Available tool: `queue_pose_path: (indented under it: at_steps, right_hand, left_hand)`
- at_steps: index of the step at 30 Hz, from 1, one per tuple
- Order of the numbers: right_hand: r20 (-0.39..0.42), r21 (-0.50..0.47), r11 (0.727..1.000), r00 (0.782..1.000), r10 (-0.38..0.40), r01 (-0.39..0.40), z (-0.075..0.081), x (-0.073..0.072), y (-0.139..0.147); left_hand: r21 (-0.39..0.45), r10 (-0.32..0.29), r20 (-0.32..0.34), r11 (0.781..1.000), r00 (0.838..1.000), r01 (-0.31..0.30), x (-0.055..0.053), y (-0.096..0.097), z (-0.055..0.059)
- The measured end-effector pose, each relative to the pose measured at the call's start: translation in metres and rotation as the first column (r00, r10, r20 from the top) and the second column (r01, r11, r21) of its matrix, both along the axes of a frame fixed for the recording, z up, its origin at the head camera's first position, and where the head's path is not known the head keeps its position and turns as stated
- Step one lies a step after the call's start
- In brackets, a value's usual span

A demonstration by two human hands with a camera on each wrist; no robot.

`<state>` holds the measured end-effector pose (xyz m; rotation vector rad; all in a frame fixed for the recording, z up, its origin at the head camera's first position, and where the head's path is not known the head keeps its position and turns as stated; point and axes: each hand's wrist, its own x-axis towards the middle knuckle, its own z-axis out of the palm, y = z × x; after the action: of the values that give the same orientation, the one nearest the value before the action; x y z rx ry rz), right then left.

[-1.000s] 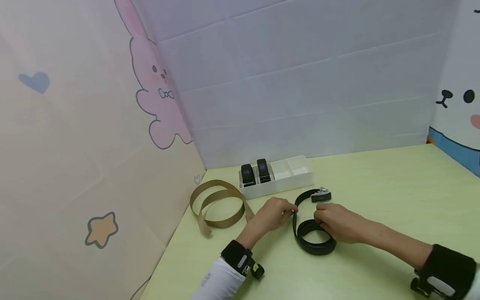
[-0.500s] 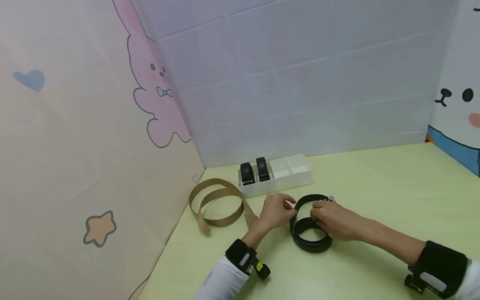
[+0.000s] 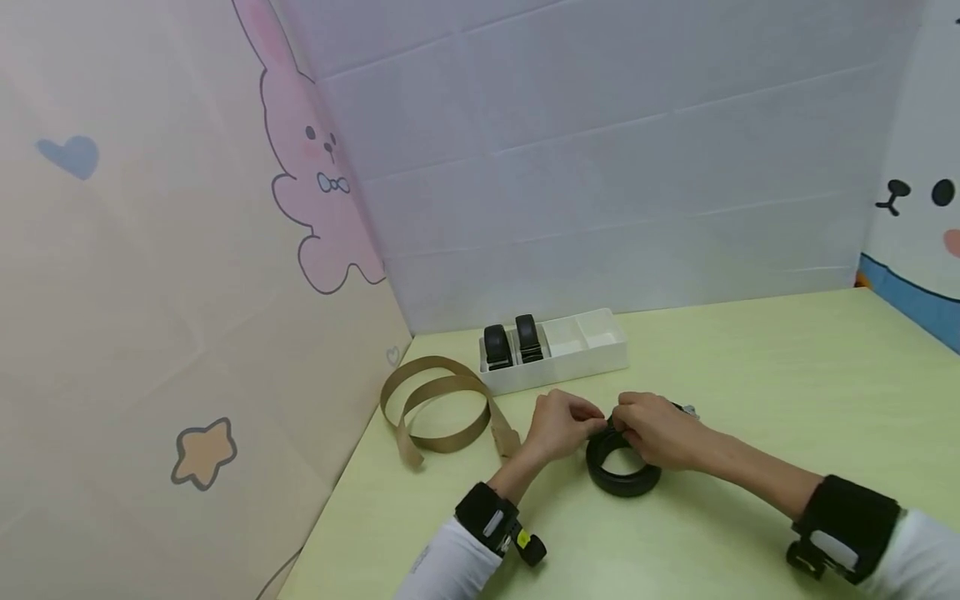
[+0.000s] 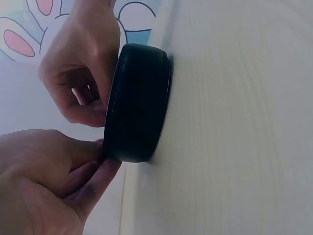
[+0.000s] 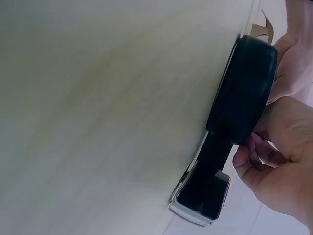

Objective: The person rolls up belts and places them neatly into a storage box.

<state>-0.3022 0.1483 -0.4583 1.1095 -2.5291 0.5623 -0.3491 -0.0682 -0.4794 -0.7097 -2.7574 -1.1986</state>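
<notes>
A person's left hand [image 3: 562,425] and right hand [image 3: 660,429] meet over a smooth black leather-like belt [image 3: 622,486], wound into a thick round coil that rests on a pale yellow, faintly wood-grained tabletop [image 3: 787,400]. The coil lies in front of the right end of a long white plastic tray [image 3: 570,372], nearer the person, its strap standing on edge so the ring's hole faces up. The left hand pinches the rim of the coil between thumb and fingers. The right hand, close beside it, has its fingers curled in and gripping the belt where a short end leaves the coil. That end runs to a silver-edged metal buckle [image 5: 200,196] with a dark face, which sits to the right of the tray and in front of it.

The tray is divided into compartments; its two leftmost hold a rolled black belt [image 3: 497,346] and a second rolled black belt [image 3: 528,337], both set upright. To the left of the tray and in front of it, a flat tan fabric strap [image 3: 450,442] lies in loose loops. Behind the tray rises a pale, creased wall covering [image 3: 600,167].
</notes>
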Motion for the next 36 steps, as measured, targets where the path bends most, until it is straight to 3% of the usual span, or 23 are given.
queue_pose_path:
  at_steps: [5, 8, 13, 15, 17, 19, 22, 26, 36]
  right_hand:
    - [0.027, -0.043, 0.999, 1.0, -0.006, 0.007, 0.0, -0.003, 0.0]
    - [0.011, -0.049, 0.999, 1.0, 0.006, -0.005, -0.001, -0.006, 0.002]
    - [0.076, -0.071, 0.996, 0.996, 0.051, -0.046, 0.004, -0.013, 0.013]
    - [0.075, -0.071, 0.997, 0.997, 0.013, -0.007, 0.009, -0.016, 0.021]
    - [0.052, -0.052, 0.996, 0.996, -0.073, 0.076, 0.013, -0.019, 0.029]
    - [0.05, -0.006, 0.985, 0.984, -0.171, 0.171, 0.017, -0.021, 0.036]
    - [0.138, 0.083, 0.966, 0.957, -0.254, 0.245, 0.02, -0.023, 0.046]
    - [0.282, 0.141, 0.957, 0.916, -0.284, 0.253, 0.016, -0.021, 0.055]
    - [0.425, 0.161, 0.951, 0.851, -0.308, 0.264, 0.016, -0.008, 0.066]
  left_hand:
    - [-0.023, -0.043, 0.029, 0.999, 0.999, 0.043, 0.007, -0.003, 0.007]
    - [-0.029, -0.051, 0.017, 0.998, 0.999, 0.051, 0.01, 0.0, 0.008]
    - [-0.05, -0.046, -0.019, 0.998, 0.999, 0.045, 0.015, 0.006, 0.007]
    - [-0.055, -0.044, -0.022, 0.998, 0.999, 0.042, 0.017, 0.007, 0.007]
    - [-0.059, -0.04, -0.027, 0.998, 0.999, 0.038, 0.018, 0.007, 0.007]
    - [-0.063, -0.036, -0.033, 0.997, 0.999, 0.034, 0.019, 0.006, 0.008]
    - [-0.065, -0.04, -0.036, 0.997, 0.999, 0.037, 0.018, 0.006, 0.009]
    - [-0.072, -0.043, -0.044, 0.997, 0.998, 0.04, 0.017, 0.005, 0.008]
    - [-0.098, -0.035, -0.116, 0.995, 0.993, 0.024, 0.005, 0.001, 0.003]
